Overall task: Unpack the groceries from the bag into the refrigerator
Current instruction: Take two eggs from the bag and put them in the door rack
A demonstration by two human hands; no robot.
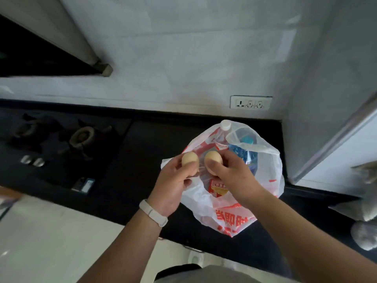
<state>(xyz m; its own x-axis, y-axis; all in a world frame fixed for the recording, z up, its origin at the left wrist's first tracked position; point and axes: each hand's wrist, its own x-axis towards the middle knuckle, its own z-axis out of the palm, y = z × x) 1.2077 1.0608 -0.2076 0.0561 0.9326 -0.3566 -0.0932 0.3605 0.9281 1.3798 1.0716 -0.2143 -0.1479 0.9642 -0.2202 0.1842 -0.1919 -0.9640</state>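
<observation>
Grip now: my left hand [173,184] curls round left egg [189,158], right hand [234,176] pinches right egg [213,158], open bag [273,170] just below my fingertips. Should squeeze lightly, keep shells apart, lift clear before turning.

**Over the plastic bag [271,174]**

The left hand [173,180] grips an egg [189,158]; the right hand [230,172] grips a second egg [213,159] just beside it. Below them the bag stands open on the black counter [132,160], holding a white-capped bottle [225,125] and a red carton [219,187].
</observation>
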